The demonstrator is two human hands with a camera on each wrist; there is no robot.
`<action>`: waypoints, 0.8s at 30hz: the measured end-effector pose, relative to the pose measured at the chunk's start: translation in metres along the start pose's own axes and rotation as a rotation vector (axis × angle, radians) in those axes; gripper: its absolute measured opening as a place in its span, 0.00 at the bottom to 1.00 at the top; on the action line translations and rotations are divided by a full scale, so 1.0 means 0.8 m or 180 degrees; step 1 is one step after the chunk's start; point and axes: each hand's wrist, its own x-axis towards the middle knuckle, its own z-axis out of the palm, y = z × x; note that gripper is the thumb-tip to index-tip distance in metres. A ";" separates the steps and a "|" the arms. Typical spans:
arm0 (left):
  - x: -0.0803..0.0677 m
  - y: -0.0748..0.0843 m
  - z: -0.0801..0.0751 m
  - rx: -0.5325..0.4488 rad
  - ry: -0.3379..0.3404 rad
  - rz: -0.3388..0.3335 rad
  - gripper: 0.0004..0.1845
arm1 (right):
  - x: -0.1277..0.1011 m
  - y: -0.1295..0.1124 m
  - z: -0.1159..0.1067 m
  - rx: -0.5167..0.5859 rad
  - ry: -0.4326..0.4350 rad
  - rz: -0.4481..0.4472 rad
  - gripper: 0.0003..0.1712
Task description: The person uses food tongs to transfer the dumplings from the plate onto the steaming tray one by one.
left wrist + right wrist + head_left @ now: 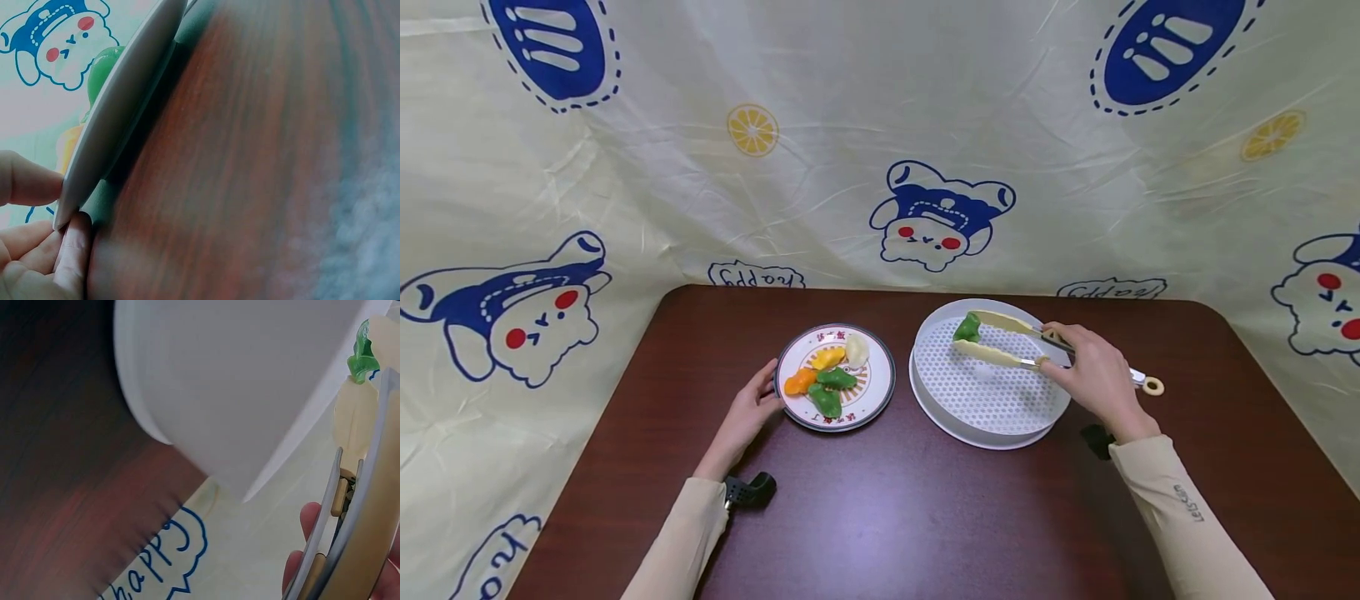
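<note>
Green, seemingly pleated dumpling (967, 328) in tongs (1004, 340)

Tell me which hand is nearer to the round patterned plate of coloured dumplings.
Left. The left hand touches the round patterned plate at its left rim; the right hand grips cream tongs over the white perforated tray, apart from the plate.

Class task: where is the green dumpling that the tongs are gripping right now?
In the head view, the green dumpling is at the far left of the white steamer tray, between the tips of the tongs held by the right hand.

Dark wooden table (925, 517), patterned plate (880, 392) left, white perforated tray (985, 425) right
</note>
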 end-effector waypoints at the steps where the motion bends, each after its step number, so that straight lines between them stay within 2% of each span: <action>1: 0.000 0.000 0.000 -0.0004 0.0011 -0.0007 0.36 | 0.001 0.002 0.000 -0.0008 -0.0011 0.0022 0.26; 10: 0.000 -0.001 0.004 -0.0024 0.0034 -0.0035 0.36 | -0.002 0.017 0.001 -0.0059 -0.0115 0.0168 0.27; 18: -0.002 0.001 0.004 0.0014 0.0039 -0.0020 0.36 | -0.004 0.027 0.005 -0.0145 -0.0087 0.0229 0.30; 24: -0.002 0.003 0.003 0.0037 0.0048 0.0005 0.36 | -0.004 0.027 0.005 -0.0090 -0.0232 0.0334 0.32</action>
